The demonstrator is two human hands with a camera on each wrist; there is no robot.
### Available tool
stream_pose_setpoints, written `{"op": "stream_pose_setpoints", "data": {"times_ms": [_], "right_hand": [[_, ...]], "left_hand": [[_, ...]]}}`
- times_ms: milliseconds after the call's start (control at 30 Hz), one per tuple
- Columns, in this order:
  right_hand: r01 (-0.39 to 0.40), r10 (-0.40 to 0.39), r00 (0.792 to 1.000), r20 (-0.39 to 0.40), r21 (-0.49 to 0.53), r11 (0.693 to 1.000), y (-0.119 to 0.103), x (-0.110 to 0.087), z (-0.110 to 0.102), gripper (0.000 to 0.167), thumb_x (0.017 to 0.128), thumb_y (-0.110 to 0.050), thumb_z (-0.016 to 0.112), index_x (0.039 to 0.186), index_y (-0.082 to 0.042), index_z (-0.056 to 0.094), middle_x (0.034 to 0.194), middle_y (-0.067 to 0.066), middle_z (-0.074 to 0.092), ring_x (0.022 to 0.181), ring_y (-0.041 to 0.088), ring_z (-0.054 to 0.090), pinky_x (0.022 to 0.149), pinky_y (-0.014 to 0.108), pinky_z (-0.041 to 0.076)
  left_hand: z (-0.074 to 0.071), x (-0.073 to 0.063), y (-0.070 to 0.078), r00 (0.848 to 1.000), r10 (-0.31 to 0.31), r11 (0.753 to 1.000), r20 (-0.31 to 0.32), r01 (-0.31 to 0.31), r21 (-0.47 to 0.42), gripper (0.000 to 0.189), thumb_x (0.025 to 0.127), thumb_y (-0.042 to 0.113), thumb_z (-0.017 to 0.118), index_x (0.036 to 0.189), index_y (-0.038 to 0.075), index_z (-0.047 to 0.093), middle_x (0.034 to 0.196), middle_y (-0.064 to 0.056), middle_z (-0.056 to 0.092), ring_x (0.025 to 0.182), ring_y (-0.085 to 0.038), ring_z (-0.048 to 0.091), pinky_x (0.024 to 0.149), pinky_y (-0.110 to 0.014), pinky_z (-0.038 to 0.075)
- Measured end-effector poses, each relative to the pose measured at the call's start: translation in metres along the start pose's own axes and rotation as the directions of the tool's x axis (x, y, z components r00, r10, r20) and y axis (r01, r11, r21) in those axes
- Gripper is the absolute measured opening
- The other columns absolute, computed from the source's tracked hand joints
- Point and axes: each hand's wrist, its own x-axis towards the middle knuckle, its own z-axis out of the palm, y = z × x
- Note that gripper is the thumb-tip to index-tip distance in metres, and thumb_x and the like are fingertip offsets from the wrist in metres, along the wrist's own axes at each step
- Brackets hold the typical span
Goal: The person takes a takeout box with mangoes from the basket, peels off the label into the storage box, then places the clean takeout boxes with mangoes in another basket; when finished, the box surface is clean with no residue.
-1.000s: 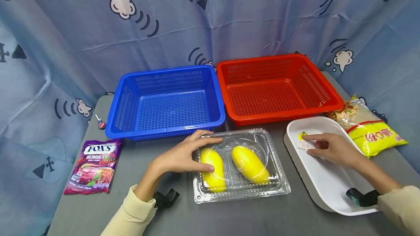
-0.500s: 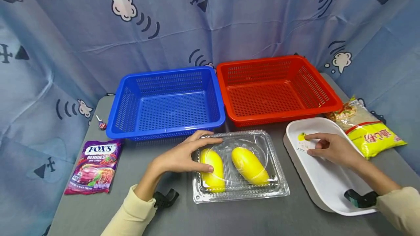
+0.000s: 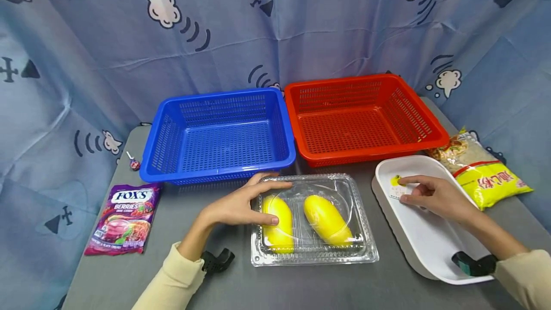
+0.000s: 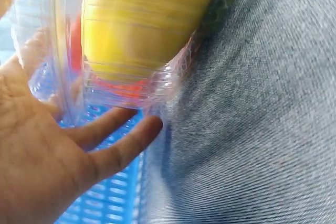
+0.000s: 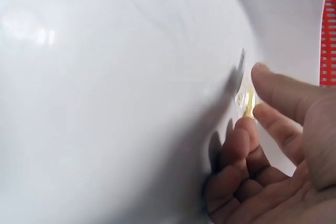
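Note:
In the head view, a clear plastic clamshell container [image 3: 316, 257] holds two smooth yellow, mango-shaped pieces [image 3: 328, 221]. My left hand [image 3: 241, 204] rests over its left side with thumb and forefinger spread across the lid. In the left wrist view, fairly straight fingers [image 4: 126, 150] lie along the container's side. My right hand [image 3: 436, 195] reaches into a white oblong tub [image 3: 435, 248]. It pinches a small flat clear packet [image 3: 395, 189] with a yellow print and tiny text, near the tub's far left end. The right wrist view shows the packet [image 5: 244, 98] between thumb and fingers, partly hidden.
A blue basket [image 3: 217, 173] and a red basket [image 3: 370, 154] stand side by side at the back. A purple candy bag [image 3: 122, 219] and a lollipop [image 3: 134, 163] lie at left. A yellow-and-clear food bag [image 3: 486, 176] lies beyond the tub.
The clamshell container has turned slightly and shifted a little left under my left hand. The packet has tilted slightly in my right hand, which otherwise stays nearly still.

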Motion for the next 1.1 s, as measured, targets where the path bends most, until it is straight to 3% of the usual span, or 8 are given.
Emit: {"op": "stream_pose_setpoints", "data": {"times_ms": [100,267,433,500,667,867,933,1100], "right_hand": [[0.003,-0.003,1.0,0.008,0.067,0.998,0.0,-0.001,0.0,0.041,0.088,-0.013,0.08,0.123,0.002,0.066,0.074,-0.009,0.062,0.059,0.006,0.053,0.05,0.024,0.046],[0.019,-0.027,0.998,0.049,0.147,0.989,-0.005,-0.001,-0.004,0.039,0.09,-0.012,0.077,0.126,-0.001,0.065,0.077,-0.006,0.065,0.061,0.014,0.056,0.05,0.026,0.046],[0.038,-0.048,0.996,0.081,0.12,0.992,-0.017,0.001,-0.016,0.036,0.092,-0.014,0.075,0.127,-0.005,0.066,0.083,-0.005,0.066,0.066,0.017,0.058,0.053,0.027,0.047],[0.069,-0.078,0.993,0.092,0.096,0.993,-0.021,0.002,-0.024,0.034,0.093,-0.013,0.074,0.126,-0.006,0.066,0.085,-0.005,0.066,0.068,0.015,0.059,0.055,0.026,0.047],[0.113,-0.119,0.987,0.107,0.056,0.992,-0.028,0.004,-0.056,0.031,0.094,-0.005,0.07,0.124,-0.009,0.069,0.092,-0.007,0.07,0.079,0.009,0.064,0.066,0.019,0.053],[0.012,-0.012,1.0,0.002,-0.009,1.0,-0.039,0.01,-0.09,0.032,0.096,-0.012,0.07,0.128,-0.007,0.068,0.102,-0.024,0.066,0.082,0.005,0.064,0.065,0.022,0.056],[-0.022,0.021,0.998,-0.056,-0.024,0.999,-0.042,0.015,-0.095,0.034,0.097,-0.018,0.07,0.129,-0.007,0.068,0.098,-0.028,0.064,0.077,0.006,0.064,0.062,0.023,0.056],[-0.03,0.013,0.982,-0.188,-0.086,0.996,-0.04,0.03,-0.097,0.041,0.097,-0.029,0.07,0.131,-0.007,0.065,0.094,-0.032,0.058,0.08,-0.002,0.055,0.062,0.016,0.048]], "left_hand": [[-0.002,0.001,-0.006,0.999,0.038,0.999,0.02,-0.037,-0.04,0.065,0.092,0.043,0.071,0.151,0.043,0.045,0.169,-0.004,0.025,0.152,-0.026,0.025,0.117,-0.064,0.029],[-0.005,0.0,-0.012,0.997,0.068,0.995,0.024,-0.066,-0.081,0.061,0.093,0.046,0.068,0.151,0.036,0.048,0.162,0.003,0.038,0.14,-0.025,0.038,0.108,-0.054,0.04],[-0.008,-0.002,-0.015,0.997,0.065,0.976,0.029,-0.058,-0.208,0.056,0.093,0.038,0.071,0.145,0.028,0.053,0.157,0.002,0.044,0.143,-0.024,0.04,0.113,-0.052,0.038],[-0.009,-0.002,-0.016,0.998,0.062,0.965,0.031,-0.052,-0.256,0.054,0.093,0.033,0.072,0.143,0.025,0.053,0.153,0.001,0.046,0.136,-0.025,0.046,0.111,-0.052,0.042],[-0.011,-0.002,-0.018,0.997,0.068,0.959,0.041,-0.054,-0.279,0.053,0.094,0.031,0.071,0.143,0.023,0.053,0.151,0.0,0.049,0.129,-0.026,0.052,0.108,-0.048,0.045],[-0.011,-0.001,-0.019,0.997,0.072,0.967,0.032,-0.062,-0.246,0.051,0.095,0.031,0.07,0.143,0.024,0.053,0.152,0.003,0.051,0.143,-0.026,0.045,0.118,-0.053,0.035],[-0.009,0.0,-0.021,0.997,0.076,0.966,0.025,-0.067,-0.249,0.051,0.095,0.031,0.07,0.143,0.024,0.053,0.151,0.002,0.052,0.141,-0.027,0.047,0.116,-0.052,0.038],[-0.005,0.001,-0.022,0.997,0.083,0.961,-0.007,-0.082,-0.263,0.048,0.096,0.032,0.067,0.141,0.022,0.054,0.147,-0.001,0.054,0.131,-0.031,0.052,0.104,-0.045,0.045]]}}
